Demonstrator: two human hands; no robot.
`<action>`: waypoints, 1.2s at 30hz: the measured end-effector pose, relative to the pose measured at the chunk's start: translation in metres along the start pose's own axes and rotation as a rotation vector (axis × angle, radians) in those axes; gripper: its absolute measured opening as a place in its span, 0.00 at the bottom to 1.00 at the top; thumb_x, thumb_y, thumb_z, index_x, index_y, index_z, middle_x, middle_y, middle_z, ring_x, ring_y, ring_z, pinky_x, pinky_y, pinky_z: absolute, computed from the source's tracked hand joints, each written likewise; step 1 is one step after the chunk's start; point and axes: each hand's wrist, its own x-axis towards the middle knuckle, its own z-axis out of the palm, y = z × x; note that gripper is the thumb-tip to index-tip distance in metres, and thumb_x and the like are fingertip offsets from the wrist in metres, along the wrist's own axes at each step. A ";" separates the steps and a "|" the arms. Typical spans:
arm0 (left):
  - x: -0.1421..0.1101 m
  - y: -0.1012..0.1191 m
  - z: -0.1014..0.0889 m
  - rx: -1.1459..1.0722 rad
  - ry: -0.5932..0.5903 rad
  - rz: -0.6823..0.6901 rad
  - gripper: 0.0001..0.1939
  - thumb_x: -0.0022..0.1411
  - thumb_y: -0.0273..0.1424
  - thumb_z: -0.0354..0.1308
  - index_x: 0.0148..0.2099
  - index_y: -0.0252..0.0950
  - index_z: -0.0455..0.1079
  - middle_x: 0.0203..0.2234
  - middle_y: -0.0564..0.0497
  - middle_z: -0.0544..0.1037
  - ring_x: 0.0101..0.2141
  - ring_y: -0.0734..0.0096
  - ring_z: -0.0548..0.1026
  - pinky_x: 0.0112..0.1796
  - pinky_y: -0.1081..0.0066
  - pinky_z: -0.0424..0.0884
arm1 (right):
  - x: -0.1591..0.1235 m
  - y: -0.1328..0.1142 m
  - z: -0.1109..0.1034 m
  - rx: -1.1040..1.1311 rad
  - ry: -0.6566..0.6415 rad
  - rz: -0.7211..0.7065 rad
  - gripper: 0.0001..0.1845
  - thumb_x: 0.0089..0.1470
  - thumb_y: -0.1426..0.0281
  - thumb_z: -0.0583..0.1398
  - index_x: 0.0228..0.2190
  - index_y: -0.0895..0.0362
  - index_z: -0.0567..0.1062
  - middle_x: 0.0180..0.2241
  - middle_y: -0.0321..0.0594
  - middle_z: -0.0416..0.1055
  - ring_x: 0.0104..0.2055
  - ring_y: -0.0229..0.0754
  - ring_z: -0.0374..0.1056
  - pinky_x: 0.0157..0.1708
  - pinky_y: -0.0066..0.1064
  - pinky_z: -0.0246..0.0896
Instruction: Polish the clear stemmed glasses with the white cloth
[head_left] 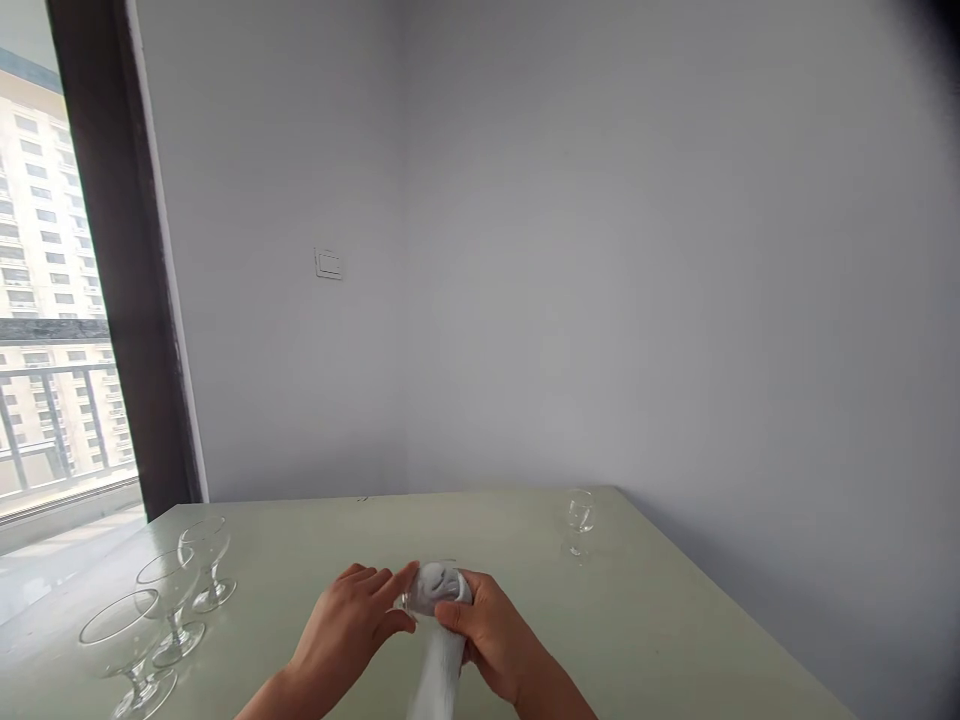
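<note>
A white cloth is bunched at a clear glass in front of me, and one end of the cloth hangs down toward the bottom edge of the view. My left hand has its thumb and forefinger at the left side of the glass. From the right, my right hand is closed around the cloth, its thumb pressed on top. Cloth and fingers cover most of the glass, so its full shape is hidden.
Three stemmed glasses stand upright in a row at the table's left: a near one, a middle one and a far one. A smaller stemmed glass stands at the back right. Grey walls rise behind the pale green table.
</note>
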 end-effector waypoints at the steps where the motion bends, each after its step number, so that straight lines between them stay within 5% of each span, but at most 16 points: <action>1: -0.001 -0.002 -0.003 -0.178 -0.077 -0.079 0.20 0.58 0.44 0.54 0.50 0.43 0.68 0.23 0.54 0.74 0.24 0.70 0.70 0.30 0.69 0.67 | -0.006 -0.007 0.001 -0.116 -0.047 -0.040 0.10 0.41 0.68 0.62 0.30 0.58 0.73 0.20 0.29 0.60 0.21 0.32 0.55 0.20 0.24 0.49; 4: -0.007 -0.004 -0.014 -0.784 -0.457 -0.220 0.26 0.55 0.55 0.49 0.38 0.37 0.71 0.16 0.56 0.68 0.17 0.76 0.63 0.21 0.76 0.61 | -0.022 -0.028 0.001 -0.419 -0.245 -0.117 0.07 0.40 0.74 0.61 0.28 0.58 0.74 0.21 0.29 0.60 0.24 0.33 0.55 0.23 0.24 0.49; 6: -0.010 -0.001 -0.019 -0.966 -0.631 -0.212 0.29 0.56 0.56 0.44 0.33 0.35 0.70 0.14 0.56 0.67 0.15 0.77 0.63 0.20 0.76 0.61 | -0.027 -0.035 -0.002 -0.513 -0.317 -0.125 0.06 0.39 0.75 0.62 0.26 0.58 0.74 0.21 0.28 0.60 0.24 0.33 0.55 0.24 0.25 0.49; 8: -0.011 0.005 -0.019 -0.796 -0.506 -0.207 0.26 0.60 0.52 0.42 0.36 0.36 0.70 0.17 0.53 0.72 0.19 0.73 0.69 0.24 0.74 0.65 | -0.023 -0.032 -0.006 -0.475 -0.268 -0.107 0.05 0.39 0.75 0.61 0.25 0.58 0.74 0.20 0.28 0.60 0.23 0.32 0.54 0.23 0.24 0.48; 10: -0.010 0.011 -0.016 -0.376 -0.199 -0.133 0.19 0.63 0.44 0.45 0.44 0.39 0.70 0.27 0.50 0.77 0.31 0.67 0.75 0.35 0.67 0.69 | -0.013 -0.021 -0.008 -0.288 -0.136 -0.048 0.06 0.39 0.73 0.61 0.26 0.58 0.74 0.20 0.29 0.60 0.21 0.32 0.54 0.21 0.24 0.49; 13: -0.009 0.019 -0.008 0.257 0.172 0.116 0.21 0.62 0.32 0.50 0.57 0.46 0.60 0.42 0.49 0.76 0.46 0.59 0.71 0.53 0.51 0.56 | 0.002 -0.001 -0.004 0.166 0.020 0.053 0.12 0.39 0.68 0.64 0.30 0.59 0.73 0.22 0.33 0.64 0.22 0.34 0.58 0.22 0.26 0.55; 15: -0.007 0.017 -0.004 0.475 0.249 0.256 0.24 0.62 0.27 0.49 0.60 0.45 0.57 0.43 0.48 0.75 0.45 0.61 0.72 0.55 0.48 0.51 | 0.006 0.007 0.004 0.377 0.050 0.060 0.14 0.39 0.67 0.65 0.31 0.59 0.72 0.23 0.34 0.64 0.23 0.33 0.59 0.24 0.26 0.57; 17: -0.006 0.010 -0.002 0.515 0.258 0.326 0.23 0.63 0.27 0.48 0.60 0.43 0.57 0.41 0.48 0.76 0.38 0.64 0.75 0.50 0.55 0.62 | 0.003 0.008 0.013 0.411 0.033 0.029 0.12 0.41 0.67 0.64 0.30 0.59 0.72 0.23 0.33 0.63 0.23 0.33 0.58 0.24 0.25 0.55; 19: -0.005 0.000 -0.003 0.395 0.225 0.325 0.23 0.62 0.32 0.51 0.59 0.43 0.57 0.38 0.50 0.77 0.30 0.67 0.75 0.36 0.65 0.69 | -0.006 0.002 0.018 0.276 -0.016 -0.018 0.10 0.43 0.68 0.62 0.31 0.59 0.73 0.22 0.31 0.60 0.22 0.32 0.54 0.22 0.24 0.51; 22: -0.006 -0.009 -0.009 0.021 0.103 0.194 0.25 0.60 0.42 0.53 0.59 0.45 0.58 0.30 0.53 0.78 0.24 0.72 0.72 0.26 0.73 0.66 | -0.024 -0.013 0.015 -0.176 -0.086 -0.133 0.10 0.44 0.71 0.60 0.33 0.56 0.75 0.23 0.31 0.60 0.23 0.33 0.53 0.22 0.24 0.49; 29: -0.017 0.004 -0.034 -0.984 -0.571 -0.233 0.26 0.56 0.53 0.50 0.36 0.34 0.71 0.20 0.54 0.70 0.14 0.83 0.60 0.17 0.79 0.54 | -0.040 -0.026 0.002 -0.971 -0.192 -0.333 0.18 0.43 0.72 0.60 0.36 0.40 0.77 0.24 0.28 0.71 0.19 0.34 0.57 0.21 0.25 0.52; 32: -0.024 -0.004 -0.022 -1.321 -0.729 -0.424 0.28 0.53 0.56 0.50 0.33 0.33 0.69 0.12 0.57 0.67 0.09 0.84 0.57 0.11 0.80 0.50 | -0.033 -0.028 0.004 -1.060 -0.237 -0.475 0.23 0.42 0.75 0.59 0.38 0.38 0.76 0.28 0.27 0.75 0.25 0.36 0.64 0.27 0.25 0.56; 36: -0.030 -0.011 0.006 -1.692 -0.787 -0.492 0.32 0.53 0.56 0.51 0.42 0.30 0.70 0.08 0.59 0.64 0.06 0.83 0.53 0.09 0.80 0.46 | -0.025 -0.033 0.000 -1.218 -0.203 -0.660 0.26 0.49 0.78 0.54 0.46 0.40 0.72 0.35 0.31 0.78 0.32 0.39 0.69 0.32 0.26 0.60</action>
